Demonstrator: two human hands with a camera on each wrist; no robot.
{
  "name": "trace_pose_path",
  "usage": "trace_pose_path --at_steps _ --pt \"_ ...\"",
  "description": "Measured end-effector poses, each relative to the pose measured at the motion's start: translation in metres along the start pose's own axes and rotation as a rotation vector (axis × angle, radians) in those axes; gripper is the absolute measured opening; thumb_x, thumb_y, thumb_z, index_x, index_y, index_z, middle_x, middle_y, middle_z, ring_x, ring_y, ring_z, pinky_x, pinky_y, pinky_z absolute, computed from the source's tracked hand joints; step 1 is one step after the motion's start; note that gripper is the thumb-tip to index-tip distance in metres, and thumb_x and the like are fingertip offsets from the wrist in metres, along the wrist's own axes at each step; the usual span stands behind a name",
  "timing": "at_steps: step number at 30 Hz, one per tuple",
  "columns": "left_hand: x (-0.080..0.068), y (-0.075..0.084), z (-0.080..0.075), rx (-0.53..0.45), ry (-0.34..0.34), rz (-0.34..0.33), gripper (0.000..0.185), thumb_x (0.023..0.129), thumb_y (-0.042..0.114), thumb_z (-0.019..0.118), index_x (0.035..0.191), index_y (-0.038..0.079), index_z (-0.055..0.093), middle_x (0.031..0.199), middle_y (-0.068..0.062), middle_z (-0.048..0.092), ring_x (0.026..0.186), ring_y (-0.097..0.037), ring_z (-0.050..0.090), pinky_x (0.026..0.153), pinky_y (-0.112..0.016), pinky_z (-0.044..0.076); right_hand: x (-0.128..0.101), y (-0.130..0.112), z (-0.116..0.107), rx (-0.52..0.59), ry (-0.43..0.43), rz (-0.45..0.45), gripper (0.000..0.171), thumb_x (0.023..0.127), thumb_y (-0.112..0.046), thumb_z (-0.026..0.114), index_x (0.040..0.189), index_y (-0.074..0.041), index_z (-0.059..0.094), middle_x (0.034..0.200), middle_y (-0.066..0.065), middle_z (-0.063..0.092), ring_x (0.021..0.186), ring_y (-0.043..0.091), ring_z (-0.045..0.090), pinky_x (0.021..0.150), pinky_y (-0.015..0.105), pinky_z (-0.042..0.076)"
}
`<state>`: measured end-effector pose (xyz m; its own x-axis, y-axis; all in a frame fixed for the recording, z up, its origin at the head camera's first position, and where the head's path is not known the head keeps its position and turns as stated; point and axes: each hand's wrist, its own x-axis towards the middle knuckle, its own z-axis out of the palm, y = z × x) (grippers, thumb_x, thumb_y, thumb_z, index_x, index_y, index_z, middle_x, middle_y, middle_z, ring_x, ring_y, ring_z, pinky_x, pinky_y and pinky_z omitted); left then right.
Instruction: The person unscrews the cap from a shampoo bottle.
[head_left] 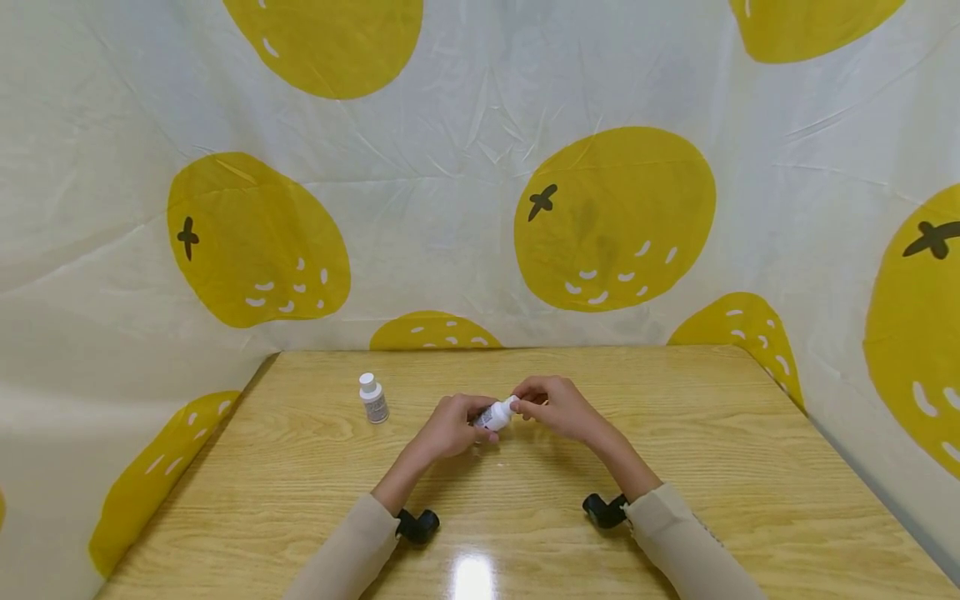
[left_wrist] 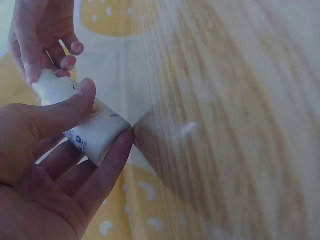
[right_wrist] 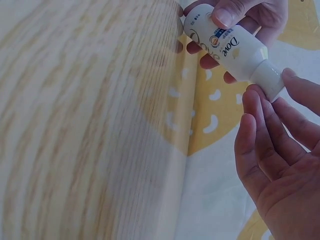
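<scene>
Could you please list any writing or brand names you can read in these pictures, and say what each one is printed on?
"Dove": on the small white bottle gripped by the left hand, cap at the right hand.
Smaller print beside it: too small to read.
Label on the standing bottle on the table: too small to read.

The one brand that reads plainly is "Dove", in dark blue script on the side of the small white bottle (right_wrist: 225, 42), seen from the right wrist. Above it sits a gold emblem and a short blue band with small print, too fine to make out. Near the bottle's base a few more tiny characters run along the edge, also illegible. From the left wrist the same bottle (left_wrist: 95, 132) shows only a strip of blue print and part of a dark letter, unreadable. The second small bottle (head_left: 372, 399), standing on the table (head_left: 675, 450), carries a greyish label whose text is too small to read.
</scene>
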<state>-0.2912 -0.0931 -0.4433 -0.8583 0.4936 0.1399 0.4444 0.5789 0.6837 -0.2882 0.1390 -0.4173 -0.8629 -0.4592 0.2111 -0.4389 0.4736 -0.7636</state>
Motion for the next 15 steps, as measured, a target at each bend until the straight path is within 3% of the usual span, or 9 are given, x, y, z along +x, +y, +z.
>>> trace_pose_path --at_steps 15 --pt "0.0007 -0.0008 0.001 0.008 -0.001 -0.011 0.041 0.087 0.017 0.084 0.127 0.018 0.075 0.113 -0.001 0.077 0.096 -0.012 0.068 0.087 -0.036 0.055 -0.0007 0.0016 -0.0002 -0.014 0.018 0.013 0.025 0.099 -0.026 0.071 0.111 -0.005 0.076 0.094 0.019 0.076 0.081 0.025 0.069 0.067 0.028 0.052"
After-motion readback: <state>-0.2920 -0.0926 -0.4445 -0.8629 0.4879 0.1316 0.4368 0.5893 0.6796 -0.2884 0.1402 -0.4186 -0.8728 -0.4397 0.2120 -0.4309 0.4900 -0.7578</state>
